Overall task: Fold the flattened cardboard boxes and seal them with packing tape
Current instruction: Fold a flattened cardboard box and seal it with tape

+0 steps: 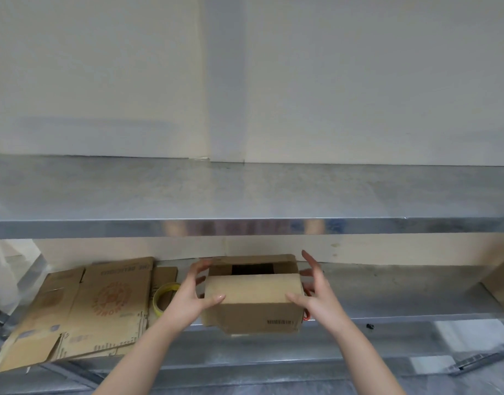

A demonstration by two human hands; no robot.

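- The small brown cardboard box sits at the front edge of the lower grey metal shelf, its near top flap folded down and a dark gap open behind it.
- The left hand and right hand flank the box with fingers spread wide and fairly straight, each thumb lying on the near flap. Neither hand is clenched round anything.
- It looks empty and light, so I'd expect it to slide if pushed. The walls are stiff, but the flaps will likely spring back.
- The corners and side walls are the best places to hold it, with flat palms.
- The flattened brown cardboard boxes lie to the left, with a roll of yellowish packing tape just beside the left hand.
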